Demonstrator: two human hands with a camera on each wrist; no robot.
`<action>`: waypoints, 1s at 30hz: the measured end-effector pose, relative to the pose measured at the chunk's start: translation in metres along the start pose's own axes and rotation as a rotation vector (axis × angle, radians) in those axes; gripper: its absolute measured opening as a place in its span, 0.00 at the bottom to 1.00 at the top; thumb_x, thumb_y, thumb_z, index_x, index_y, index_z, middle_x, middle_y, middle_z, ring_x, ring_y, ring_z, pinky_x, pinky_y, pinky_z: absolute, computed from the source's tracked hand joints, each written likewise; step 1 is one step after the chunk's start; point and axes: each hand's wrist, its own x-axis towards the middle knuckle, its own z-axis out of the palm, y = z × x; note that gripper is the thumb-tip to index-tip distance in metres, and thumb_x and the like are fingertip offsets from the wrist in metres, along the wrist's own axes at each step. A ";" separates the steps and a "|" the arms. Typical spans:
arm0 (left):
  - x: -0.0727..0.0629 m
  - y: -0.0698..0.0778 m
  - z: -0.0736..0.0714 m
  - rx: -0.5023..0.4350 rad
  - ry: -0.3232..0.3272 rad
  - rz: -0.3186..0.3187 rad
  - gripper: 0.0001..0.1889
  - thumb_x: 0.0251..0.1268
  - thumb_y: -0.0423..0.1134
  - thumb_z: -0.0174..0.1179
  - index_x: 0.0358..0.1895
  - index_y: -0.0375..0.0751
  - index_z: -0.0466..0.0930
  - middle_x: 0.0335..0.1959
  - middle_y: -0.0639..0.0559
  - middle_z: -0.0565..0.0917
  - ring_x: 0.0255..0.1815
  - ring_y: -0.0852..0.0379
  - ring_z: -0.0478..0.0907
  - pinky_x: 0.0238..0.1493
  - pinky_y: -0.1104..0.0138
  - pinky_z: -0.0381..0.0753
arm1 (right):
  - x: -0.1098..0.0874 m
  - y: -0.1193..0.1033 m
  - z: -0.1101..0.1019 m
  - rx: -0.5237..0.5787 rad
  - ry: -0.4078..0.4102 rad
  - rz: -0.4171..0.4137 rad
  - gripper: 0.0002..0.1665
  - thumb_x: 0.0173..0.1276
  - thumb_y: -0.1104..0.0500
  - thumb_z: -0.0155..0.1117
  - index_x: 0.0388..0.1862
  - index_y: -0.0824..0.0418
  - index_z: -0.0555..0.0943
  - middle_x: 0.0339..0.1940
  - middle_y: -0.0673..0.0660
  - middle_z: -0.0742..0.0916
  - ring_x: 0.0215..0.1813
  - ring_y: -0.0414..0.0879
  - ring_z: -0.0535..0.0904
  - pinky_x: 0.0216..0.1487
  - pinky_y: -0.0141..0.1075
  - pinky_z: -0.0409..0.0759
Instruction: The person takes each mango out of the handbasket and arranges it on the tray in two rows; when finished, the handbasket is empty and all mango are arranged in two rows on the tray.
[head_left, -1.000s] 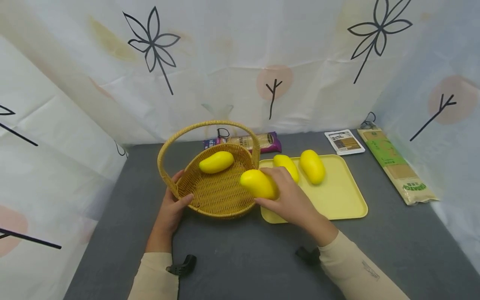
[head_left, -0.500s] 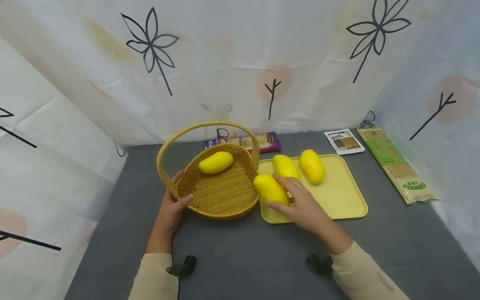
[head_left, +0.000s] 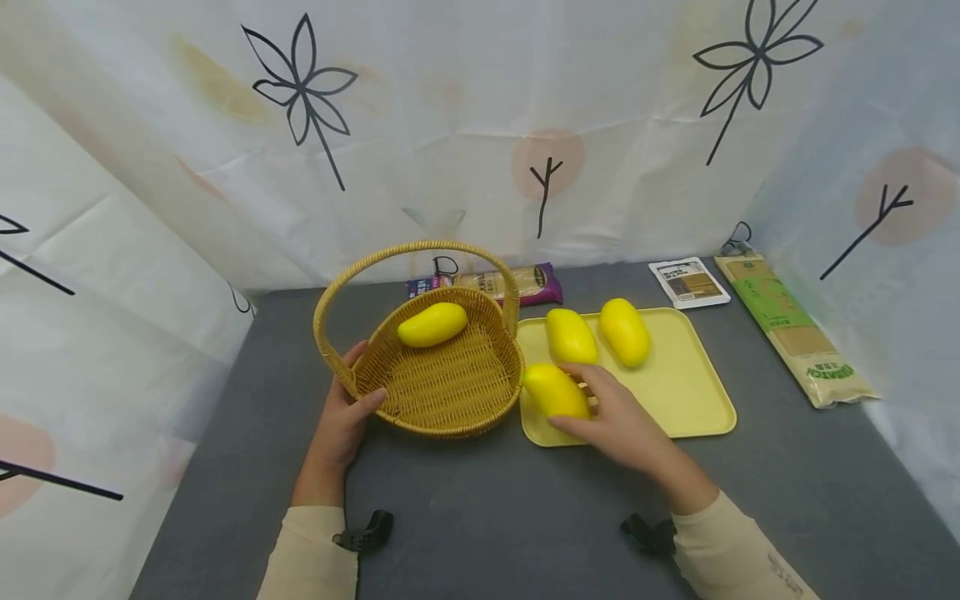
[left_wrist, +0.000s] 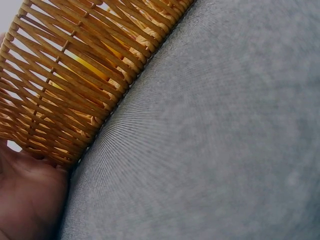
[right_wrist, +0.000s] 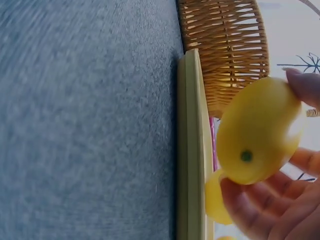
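Observation:
A yellow mango [head_left: 557,392] is gripped between the thumb and fingers of my right hand [head_left: 618,421], over the left front corner of a yellow tray [head_left: 675,400]. The right wrist view shows the mango [right_wrist: 257,130] from its stem end, above the tray's edge [right_wrist: 190,150]. My left hand [head_left: 347,417] holds the left side of a wicker basket [head_left: 442,392], its thumb over the rim and the other fingers mostly hidden outside. One mango [head_left: 432,325] lies inside the basket at the back. Two more mangoes, one at the middle [head_left: 572,336] and one farther right [head_left: 625,333], lie on the tray.
Behind the basket lies a purple-ended noodle packet [head_left: 517,286]. A small white packet [head_left: 689,284] is behind the tray, and a long green-and-tan packet [head_left: 795,329] lies to its right. A patterned white curtain [head_left: 465,125] hangs around the grey table [head_left: 465,517].
My right hand has moved the mango rightward and toward me, from over the basket's right rim to over the tray's corner. The left hand and basket have stayed in place.

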 end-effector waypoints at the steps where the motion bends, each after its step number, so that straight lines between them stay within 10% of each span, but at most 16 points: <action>1: 0.000 0.000 0.000 0.001 0.001 -0.001 0.43 0.77 0.20 0.58 0.89 0.47 0.54 0.82 0.36 0.63 0.74 0.39 0.68 0.68 0.64 0.73 | 0.000 0.001 0.000 -0.016 0.004 0.024 0.47 0.71 0.46 0.80 0.80 0.65 0.72 0.73 0.65 0.79 0.70 0.63 0.76 0.69 0.64 0.74; 12: 0.000 0.000 0.001 0.009 0.000 -0.006 0.42 0.78 0.20 0.57 0.89 0.47 0.55 0.81 0.35 0.63 0.74 0.40 0.67 0.68 0.64 0.72 | -0.004 -0.001 0.001 -0.314 0.028 0.176 0.46 0.71 0.42 0.78 0.76 0.68 0.75 0.60 0.67 0.81 0.56 0.60 0.78 0.60 0.59 0.77; 21: 0.000 0.001 0.000 -0.010 -0.001 -0.002 0.42 0.77 0.20 0.58 0.89 0.47 0.55 0.82 0.35 0.63 0.73 0.39 0.68 0.68 0.64 0.73 | -0.008 -0.006 -0.008 -0.241 -0.088 0.166 0.46 0.76 0.46 0.75 0.80 0.72 0.71 0.69 0.70 0.80 0.62 0.61 0.78 0.68 0.62 0.73; 30: 0.000 -0.001 -0.001 0.006 -0.001 -0.002 0.42 0.77 0.21 0.58 0.89 0.47 0.55 0.82 0.37 0.63 0.76 0.39 0.65 0.70 0.63 0.69 | -0.006 -0.002 -0.006 -0.218 -0.013 0.156 0.44 0.76 0.47 0.75 0.78 0.73 0.72 0.64 0.70 0.82 0.57 0.61 0.80 0.60 0.60 0.78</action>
